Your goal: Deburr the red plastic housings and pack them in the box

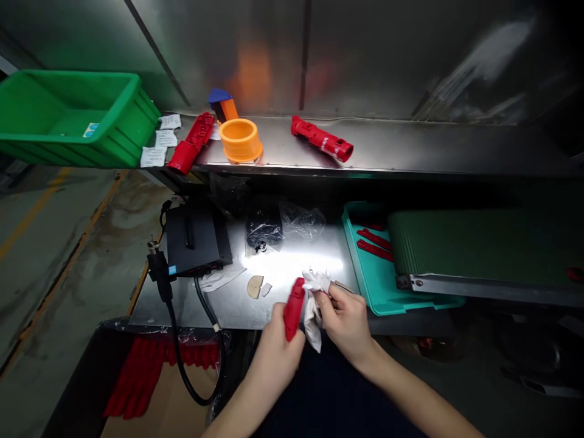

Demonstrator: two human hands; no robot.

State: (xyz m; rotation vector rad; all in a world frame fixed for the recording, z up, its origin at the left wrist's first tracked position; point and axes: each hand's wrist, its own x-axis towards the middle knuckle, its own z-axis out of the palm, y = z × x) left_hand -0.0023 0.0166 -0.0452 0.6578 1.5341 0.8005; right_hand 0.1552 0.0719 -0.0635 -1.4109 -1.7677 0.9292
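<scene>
Green bin (77, 146) cut off left — conveyor (474, 249) end lost in shadow

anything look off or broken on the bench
Possibly the tan disc on the bench: its outline isn't fully round, and a small pale scrap lies beside it, so it may be broken. No spill shows there.

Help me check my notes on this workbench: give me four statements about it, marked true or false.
1. The left hand holds a red part. True.
2. The green bin is to the left of the orange ring. True.
3. The right hand grips the orange ring. False: it grips a white cloth, and the ring stands on the upper shelf.
4. The teal tray has nothing in it. False: red strips lie inside.
</scene>
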